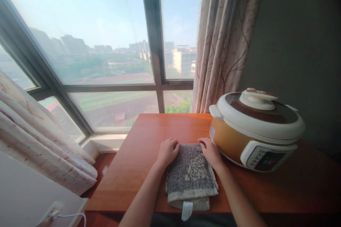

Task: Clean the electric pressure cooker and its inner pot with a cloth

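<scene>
Head view shows two bare hands, one folded grey towel [195, 170] with one white label [187, 210] at its near edge, one electric cooker [229, 138], one table [125, 170] and two curtains [226, 35]. Both forearms reach forward from the near edge, one on each side of the towel, with the wrists bent so the fingers turn inward. The towel lies flat on the tabletop between the arms, left of the cooker. The left hand [168, 151] is loosely curled at its far left corner, a narrow gap between thumb and fingers; the right hand [212, 152] is curled likewise at the far right corner. Whether either pinches the cloth, I cannot tell.
</scene>
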Demonstrator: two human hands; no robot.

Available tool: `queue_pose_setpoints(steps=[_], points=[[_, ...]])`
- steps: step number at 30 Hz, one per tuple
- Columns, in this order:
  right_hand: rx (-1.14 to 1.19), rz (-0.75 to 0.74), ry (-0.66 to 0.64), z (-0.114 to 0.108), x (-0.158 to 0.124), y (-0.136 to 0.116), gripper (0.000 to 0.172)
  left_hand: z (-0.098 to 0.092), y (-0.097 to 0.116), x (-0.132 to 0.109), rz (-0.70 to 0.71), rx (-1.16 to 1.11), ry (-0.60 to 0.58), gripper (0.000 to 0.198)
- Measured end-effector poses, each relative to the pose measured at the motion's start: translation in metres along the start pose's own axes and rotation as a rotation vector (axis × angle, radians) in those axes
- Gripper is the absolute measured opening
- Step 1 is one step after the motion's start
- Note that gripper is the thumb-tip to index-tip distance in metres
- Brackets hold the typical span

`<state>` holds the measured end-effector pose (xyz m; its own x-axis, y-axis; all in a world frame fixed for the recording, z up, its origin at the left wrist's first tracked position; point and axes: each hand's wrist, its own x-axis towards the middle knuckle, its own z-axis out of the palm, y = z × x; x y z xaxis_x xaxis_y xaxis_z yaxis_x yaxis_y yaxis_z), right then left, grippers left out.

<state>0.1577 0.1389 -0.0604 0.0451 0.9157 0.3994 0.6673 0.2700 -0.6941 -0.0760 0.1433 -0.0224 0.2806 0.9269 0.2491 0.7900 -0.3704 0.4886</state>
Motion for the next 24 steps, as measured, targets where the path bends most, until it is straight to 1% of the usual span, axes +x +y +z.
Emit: queue_pose_setpoints(steps=[14,21,24], points=[[-0.006,-0.02,-0.022,-0.002,0.0,-0.003,0.028,0.001,-0.002,0.001,0.026,0.004,0.008,0.022],[-0.005,-0.026,0.002,-0.002,0.0,-0.007,0.028,0.0,0.0,0.0,0.019,0.008,0.001,0.023],[0.015,-0.059,0.021,-0.008,-0.003,-0.015,0.028,0.0,0.0,0.0,0.007,-0.002,0.0,0.022]])
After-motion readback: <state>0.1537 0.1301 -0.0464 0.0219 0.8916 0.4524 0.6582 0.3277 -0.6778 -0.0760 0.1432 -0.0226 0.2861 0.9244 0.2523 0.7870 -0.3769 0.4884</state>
